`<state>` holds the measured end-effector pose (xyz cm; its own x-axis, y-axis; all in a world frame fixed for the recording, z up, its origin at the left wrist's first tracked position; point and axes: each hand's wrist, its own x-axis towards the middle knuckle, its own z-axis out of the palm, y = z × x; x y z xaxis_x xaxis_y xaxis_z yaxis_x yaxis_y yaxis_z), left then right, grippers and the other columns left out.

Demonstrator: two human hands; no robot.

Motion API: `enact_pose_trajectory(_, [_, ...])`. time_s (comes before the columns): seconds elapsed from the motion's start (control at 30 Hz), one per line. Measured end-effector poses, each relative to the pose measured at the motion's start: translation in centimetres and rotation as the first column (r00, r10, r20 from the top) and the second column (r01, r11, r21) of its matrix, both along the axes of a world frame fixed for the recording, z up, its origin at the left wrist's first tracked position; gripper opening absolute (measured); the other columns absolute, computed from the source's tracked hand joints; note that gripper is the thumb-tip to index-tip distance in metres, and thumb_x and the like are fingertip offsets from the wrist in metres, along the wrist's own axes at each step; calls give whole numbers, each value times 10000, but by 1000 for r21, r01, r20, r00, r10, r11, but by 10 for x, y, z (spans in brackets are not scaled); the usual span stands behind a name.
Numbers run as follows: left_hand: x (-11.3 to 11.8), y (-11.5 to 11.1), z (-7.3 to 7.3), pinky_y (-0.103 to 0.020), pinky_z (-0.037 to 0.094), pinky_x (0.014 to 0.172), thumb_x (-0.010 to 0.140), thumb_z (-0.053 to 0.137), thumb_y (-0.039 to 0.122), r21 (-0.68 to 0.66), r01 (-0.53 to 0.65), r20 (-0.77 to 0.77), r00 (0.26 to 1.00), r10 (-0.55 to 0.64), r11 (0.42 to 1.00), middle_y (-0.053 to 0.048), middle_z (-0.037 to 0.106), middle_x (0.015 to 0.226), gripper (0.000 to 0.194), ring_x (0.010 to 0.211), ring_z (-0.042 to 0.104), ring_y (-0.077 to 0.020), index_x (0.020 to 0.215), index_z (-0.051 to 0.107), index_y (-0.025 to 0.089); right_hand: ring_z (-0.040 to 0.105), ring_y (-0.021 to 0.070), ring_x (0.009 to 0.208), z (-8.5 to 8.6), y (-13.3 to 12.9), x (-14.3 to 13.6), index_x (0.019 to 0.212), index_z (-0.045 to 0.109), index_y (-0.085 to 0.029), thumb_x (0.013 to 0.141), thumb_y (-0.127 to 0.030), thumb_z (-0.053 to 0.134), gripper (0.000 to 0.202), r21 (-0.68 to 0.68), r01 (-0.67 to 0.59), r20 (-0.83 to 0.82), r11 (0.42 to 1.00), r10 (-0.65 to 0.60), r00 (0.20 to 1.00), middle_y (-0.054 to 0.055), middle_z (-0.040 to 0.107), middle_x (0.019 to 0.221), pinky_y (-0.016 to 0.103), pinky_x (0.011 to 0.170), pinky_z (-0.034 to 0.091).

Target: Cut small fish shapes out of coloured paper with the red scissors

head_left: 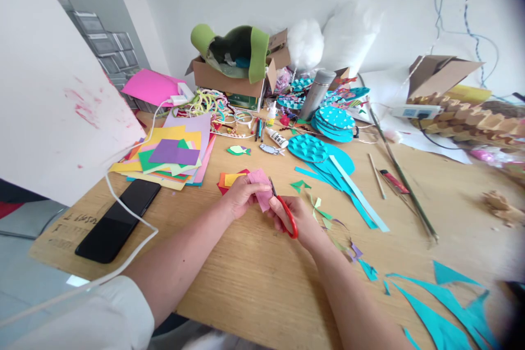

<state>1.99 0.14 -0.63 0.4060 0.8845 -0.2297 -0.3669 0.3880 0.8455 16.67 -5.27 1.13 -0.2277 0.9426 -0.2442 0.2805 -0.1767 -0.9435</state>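
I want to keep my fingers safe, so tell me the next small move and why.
I'd probably ease the left hand back a little on the pink paper before any cut. Its thumb lies across the paper, close to the blades of the red-handled scissors, which the right hand holds at the paper's right side.

Bare tabletop [246, 279] opens at lower centre, giving a hand room. Left, the phone [118, 221] and cable [137, 217] block passage; right of centre, scraps [322, 210] and the stick [404, 183] obstruct; upper centre, the bottle [317, 94] stands upright.
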Motion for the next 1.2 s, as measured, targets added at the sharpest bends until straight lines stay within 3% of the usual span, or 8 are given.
enact_pose_trajectory(0.5, [0,1,-1,-250,408,571,542,766,236,-12,-18,10,1000,18,1000,-26,641,626,210,575,568,-121,665,654,107,429,88,359,1,0,0,609,549,-164,741,-699,576,552,2,-5,6,1000,5,1000,-13,519,422,207,385,303])
enact_pose_trajectory(0.97, [-2,2,-3,-256,395,568,557,761,236,22,22,-16,1000,-22,1000,-21,624,598,203,550,560,-120,650,633,110,479,111,419,-1,0,6,649,543,-158,791,-644,565,506,0,-105,-34,994,105,994,11,555,481,225,422,351])
enact_pose_trajectory(1.2, [-4,3,-4,-260,403,585,559,761,240,36,34,-33,999,-33,999,-34,641,624,205,570,570,-125,669,654,104,433,91,374,2,1,6,636,552,-155,768,-715,528,576,-14,-103,9,995,103,995,1,531,448,215,392,309])
